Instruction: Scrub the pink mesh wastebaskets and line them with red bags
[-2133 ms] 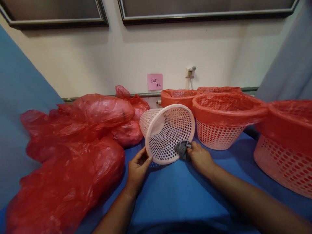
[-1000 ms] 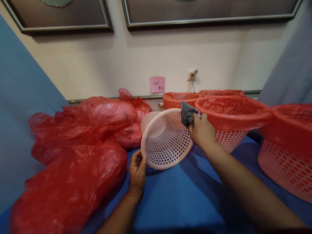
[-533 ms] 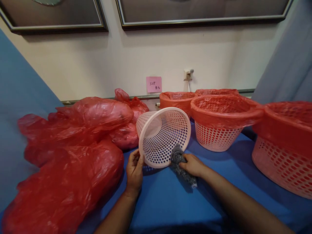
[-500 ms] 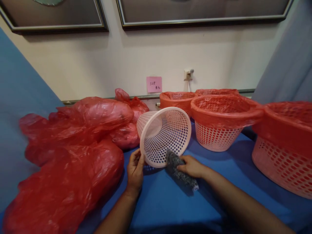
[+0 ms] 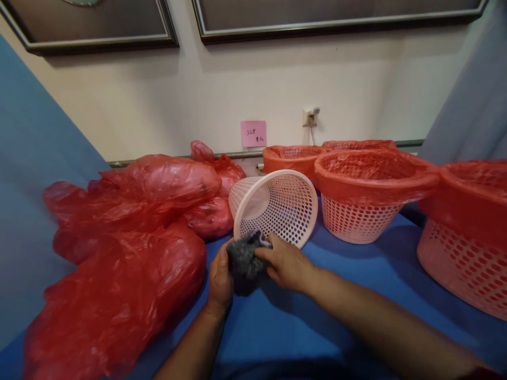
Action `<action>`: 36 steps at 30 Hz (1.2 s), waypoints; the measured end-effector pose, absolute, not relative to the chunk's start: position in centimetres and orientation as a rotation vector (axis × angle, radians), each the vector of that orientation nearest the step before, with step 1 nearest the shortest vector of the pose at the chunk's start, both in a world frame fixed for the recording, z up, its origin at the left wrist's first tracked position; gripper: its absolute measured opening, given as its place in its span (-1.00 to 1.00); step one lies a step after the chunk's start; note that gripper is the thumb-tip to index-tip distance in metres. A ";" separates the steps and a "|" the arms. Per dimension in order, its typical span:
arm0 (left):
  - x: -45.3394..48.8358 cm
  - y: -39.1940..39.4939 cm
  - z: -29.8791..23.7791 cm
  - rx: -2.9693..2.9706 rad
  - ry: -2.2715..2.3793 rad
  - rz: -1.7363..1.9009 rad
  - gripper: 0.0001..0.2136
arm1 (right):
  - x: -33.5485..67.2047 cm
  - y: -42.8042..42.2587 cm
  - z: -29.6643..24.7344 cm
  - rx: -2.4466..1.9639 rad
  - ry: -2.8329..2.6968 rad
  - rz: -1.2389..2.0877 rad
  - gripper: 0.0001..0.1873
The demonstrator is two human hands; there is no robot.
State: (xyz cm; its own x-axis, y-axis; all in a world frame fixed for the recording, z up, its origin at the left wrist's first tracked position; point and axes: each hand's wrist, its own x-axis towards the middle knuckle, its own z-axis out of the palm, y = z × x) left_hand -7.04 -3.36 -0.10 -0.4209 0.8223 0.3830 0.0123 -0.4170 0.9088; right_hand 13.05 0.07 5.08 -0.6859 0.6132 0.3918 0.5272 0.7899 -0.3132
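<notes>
Grip of the left bare hand (image 5: 221,274) curls at the lower left rim of a pinkish-white, round, perforated plastic basket (image 5: 258,205); a dark grey, fuzzy cloth (image 5: 245,257) masks the contact, and whether the fingers pinch the rim cannot be told. At left, plump, translucent red plastic bags (image 5: 146,279) lie heaped on a blue-covered surface (image 5: 273,338). At centre, the basket lies tipped on its side, mouth toward the person, just beside the bags and below a small pink paper note (image 5: 253,133). The right bare hand (image 5: 289,265) keeps a pinching grip on the bunched cloth before the basket's lower rim. Half a second ago the cloth trailed from the bottom of the rim; now it sits farther left, bunched beside the left hand, while the basket lies much as before. That shift appears to bring the wiping to the rim's lower left stretch. At right stand upright pinkish-white perforated baskets (image 5: 354,219), translucent red plastic liners (image 5: 368,190) folded over their rims.
</notes>
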 end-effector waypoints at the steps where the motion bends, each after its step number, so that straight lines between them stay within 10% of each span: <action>1: -7.2 -3.3 0.0 1.225 1.235 1.887 -0.53 | 13.4 -0.4 3.6 -0.928 -2.568 0.237 -0.65; 11: -5.3 -3.5 1.4 1.201 1.351 1.759 -0.59 | 20.8 4.2 1.9 -1.811 -2.260 0.060 -0.59; 19: -5.3 -3.7 1.0 1.222 1.332 1.749 -0.61 | 13.8 -1.9 5.8 -0.919 -2.349 0.697 -0.64; 24: -5.5 -4.0 1.1 1.263 1.355 1.762 -0.65 | 14.6 4.1 9.8 -0.936 -1.589 0.496 -0.61; 36: -5.4 -3.7 1.2 1.289 1.342 1.813 -0.65 | 21.2 3.8 -0.6 -1.632 -2.035 0.373 -0.64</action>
